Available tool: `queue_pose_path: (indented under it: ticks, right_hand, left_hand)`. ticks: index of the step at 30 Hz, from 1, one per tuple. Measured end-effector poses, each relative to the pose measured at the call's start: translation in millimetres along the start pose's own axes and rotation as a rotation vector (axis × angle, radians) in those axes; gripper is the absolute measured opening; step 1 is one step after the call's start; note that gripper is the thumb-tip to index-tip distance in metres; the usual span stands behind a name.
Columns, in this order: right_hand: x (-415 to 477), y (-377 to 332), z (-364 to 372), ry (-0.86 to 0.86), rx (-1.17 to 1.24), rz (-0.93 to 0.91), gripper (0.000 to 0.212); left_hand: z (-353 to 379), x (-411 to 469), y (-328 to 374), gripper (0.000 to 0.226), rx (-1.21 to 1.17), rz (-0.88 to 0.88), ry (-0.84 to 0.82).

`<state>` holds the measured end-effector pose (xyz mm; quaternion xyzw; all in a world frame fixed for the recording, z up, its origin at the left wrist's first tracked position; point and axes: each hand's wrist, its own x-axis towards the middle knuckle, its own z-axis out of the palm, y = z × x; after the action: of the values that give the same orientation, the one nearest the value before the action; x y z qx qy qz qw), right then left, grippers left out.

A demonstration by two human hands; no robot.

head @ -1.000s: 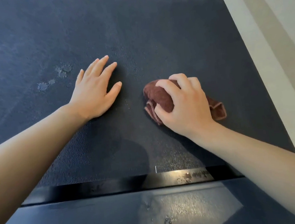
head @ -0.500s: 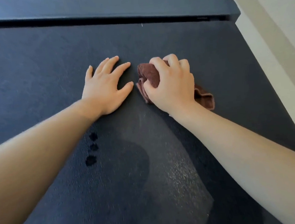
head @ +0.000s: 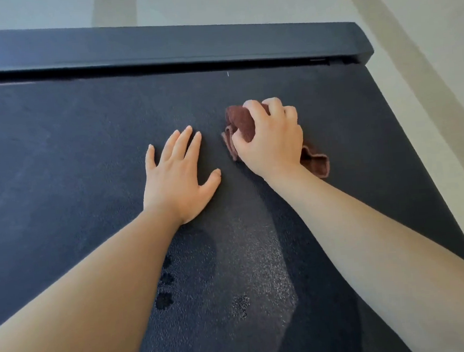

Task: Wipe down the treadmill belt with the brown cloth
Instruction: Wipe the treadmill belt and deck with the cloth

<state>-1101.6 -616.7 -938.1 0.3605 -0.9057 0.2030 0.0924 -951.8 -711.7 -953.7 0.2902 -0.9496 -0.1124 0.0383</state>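
The right hand [head: 271, 142] is curled tight around the bunched brown cloth [head: 242, 123], pressed to the belt [head: 84, 148] near its far edge. The left hand [head: 176, 174] is spread flat, holding nothing. With so little cloth touching, streaks could be left, and the dark wet spots [head: 164, 300] nearer the body might be missed.

Both forearms are bare — no sleeves, rings or watch on the left hand [head: 179, 177] or right hand [head: 271, 142].
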Motion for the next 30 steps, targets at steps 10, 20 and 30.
queue_pose_path:
  ticks: [10,20,30]
  right_hand:
    - [92.8,-12.8,39.2,-0.032,-0.009,-0.045,0.048]
    - [43.8,-11.2,7.3,-0.122,0.051,-0.118,0.049]
    - [-62.5,23.8,-39.0,-0.108,0.024,-0.195,0.048]
  left_hand:
    - [-2.2,-0.2,3.3,0.076,-0.005,-0.034,0.004]
    - [-6.2,0.1,4.8,0.077,-0.001,-0.047,-0.023]
    - [-3.1,1.3,1.5,0.074,0.002,-0.012,-0.016]
